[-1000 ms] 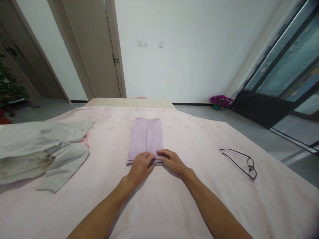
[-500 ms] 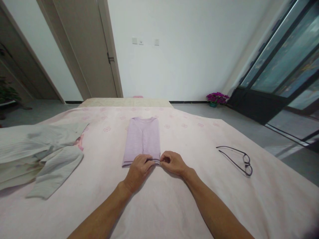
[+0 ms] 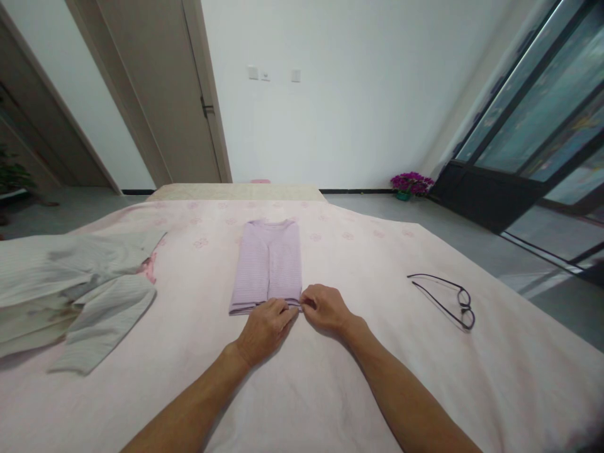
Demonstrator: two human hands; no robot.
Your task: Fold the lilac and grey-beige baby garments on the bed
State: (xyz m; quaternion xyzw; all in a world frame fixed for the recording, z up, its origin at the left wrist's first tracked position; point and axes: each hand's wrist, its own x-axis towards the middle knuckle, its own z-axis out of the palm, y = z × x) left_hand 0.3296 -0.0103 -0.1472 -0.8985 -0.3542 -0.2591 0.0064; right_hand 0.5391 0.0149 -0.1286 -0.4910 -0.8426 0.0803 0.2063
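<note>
A folded lilac top point(image 3: 270, 264) with fine ribbing and a front placket lies flat on the pink bedspread, its neckline at the far end. At its near edge, my left hand point(image 3: 265, 328) has its fingers closed on the folded hem, with the thumb stretched toward the right. My right hand point(image 3: 326, 308) pinches the near right corner of the same top between thumb and fingers. Both hands rest low on the bedspread, close together, and their fingers hide part of the hem.
To the left lies a spread pale grey long-sleeved garment point(image 3: 104, 283). Black-framed glasses point(image 3: 464, 302) sit unfolded on the right of the pink bedspread point(image 3: 292, 390). Beyond the bed are a door point(image 3: 155, 88), a white wall and a pot of purple flowers point(image 3: 410, 183).
My left hand has slid slightly down along the near hem, and its thumb has straightened toward the corner. The right hand keeps its pinch at the corner. The view has shifted slightly.
</note>
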